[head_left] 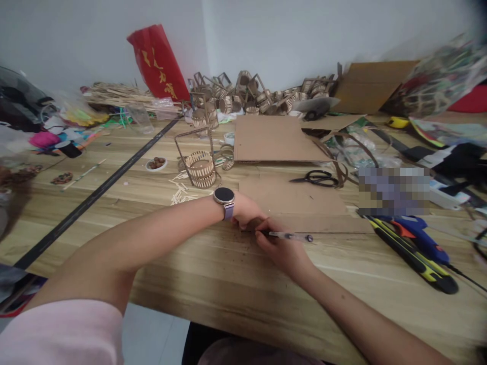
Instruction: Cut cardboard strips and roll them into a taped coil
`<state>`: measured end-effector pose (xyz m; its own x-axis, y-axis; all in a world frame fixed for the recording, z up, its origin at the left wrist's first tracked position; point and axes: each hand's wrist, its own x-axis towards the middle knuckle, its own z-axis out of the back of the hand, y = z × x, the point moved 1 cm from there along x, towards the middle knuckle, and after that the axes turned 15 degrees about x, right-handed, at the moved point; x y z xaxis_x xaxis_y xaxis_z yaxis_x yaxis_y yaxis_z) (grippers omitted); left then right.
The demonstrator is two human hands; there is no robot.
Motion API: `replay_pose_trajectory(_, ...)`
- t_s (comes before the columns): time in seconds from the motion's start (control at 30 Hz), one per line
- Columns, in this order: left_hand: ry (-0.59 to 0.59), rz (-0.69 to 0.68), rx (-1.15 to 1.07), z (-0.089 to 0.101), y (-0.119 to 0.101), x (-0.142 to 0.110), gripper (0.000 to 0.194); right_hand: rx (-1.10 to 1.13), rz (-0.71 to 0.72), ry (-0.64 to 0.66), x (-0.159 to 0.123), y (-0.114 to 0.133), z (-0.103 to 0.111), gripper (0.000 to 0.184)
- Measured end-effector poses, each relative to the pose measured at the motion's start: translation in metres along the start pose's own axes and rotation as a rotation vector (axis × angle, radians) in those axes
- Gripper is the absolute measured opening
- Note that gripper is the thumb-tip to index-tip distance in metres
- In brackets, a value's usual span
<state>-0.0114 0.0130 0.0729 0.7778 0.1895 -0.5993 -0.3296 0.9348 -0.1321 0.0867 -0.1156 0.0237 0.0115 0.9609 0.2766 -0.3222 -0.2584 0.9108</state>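
My right hand (279, 248) pinches a clear pen (291, 236) that lies almost flat, its tip pointing left toward my other hand. My left hand (247, 213), with a round black watch (224, 196) on the wrist, is curled down on the near edge of a brown cardboard sheet (297, 200) on the wooden table (213, 274). Its fingers press a small brown piece that I cannot make out clearly. The pen tip meets that spot between the two hands.
Black scissors (317, 177) lie on the cardboard. A yellow-black utility knife (414, 256) and blue glue gun (418, 235) sit at right. A wooden stick basket (201, 170) and loose sticks (180, 191) stand ahead; more baskets (247, 96) and a red bag (159, 63) are against the wall.
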Motion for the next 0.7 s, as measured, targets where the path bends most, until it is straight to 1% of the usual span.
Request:
replay_pose_trajectory(0.07,0.066,-0.008,0.052,0.002,-0.002,-0.002,0.082,-0.022,-0.026,-0.013,-0.004,-0.001,0.014,0.010)
replay_pose_trajectory(0.17,0.112,-0.005,0.126,0.006,-0.006,-0.006,0.094,-0.055,-0.079,-0.038,-0.012,-0.005,0.045,0.013)
replay_pose_trajectory(0.23,0.141,0.006,0.177,0.008,-0.009,-0.009,0.096,-0.103,-0.149,-0.072,-0.018,-0.009,0.071,0.016)
replay_pose_trajectory(0.3,0.157,0.014,0.210,0.010,-0.011,-0.011,0.096,-0.171,-0.188,-0.126,-0.021,-0.013,0.100,0.017)
replay_pose_trajectory(0.37,0.153,0.013,0.207,0.011,-0.012,-0.011,0.096,-0.231,-0.177,-0.180,-0.022,-0.013,0.124,0.016)
replay_pose_trajectory(0.43,0.144,0.003,0.190,0.011,-0.011,-0.011,0.096,-0.241,-0.157,-0.195,-0.020,-0.009,0.137,0.016)
replay_pose_trajectory(0.47,0.143,0.000,0.183,0.010,-0.011,-0.011,0.096,-0.230,-0.141,-0.191,-0.018,-0.006,0.137,0.015)
replay_pose_trajectory(0.53,0.147,0.003,0.170,0.009,-0.010,-0.011,0.095,-0.181,-0.108,-0.165,-0.014,0.002,0.126,0.013)
replay_pose_trajectory(0.6,0.146,0.008,0.158,0.007,-0.007,-0.009,0.094,-0.105,-0.106,-0.119,-0.010,0.009,0.101,0.014)
replay_pose_trajectory(0.7,0.129,-0.009,0.110,0.004,-0.002,-0.005,0.094,0.020,-0.140,-0.063,-0.005,0.013,0.059,0.015)
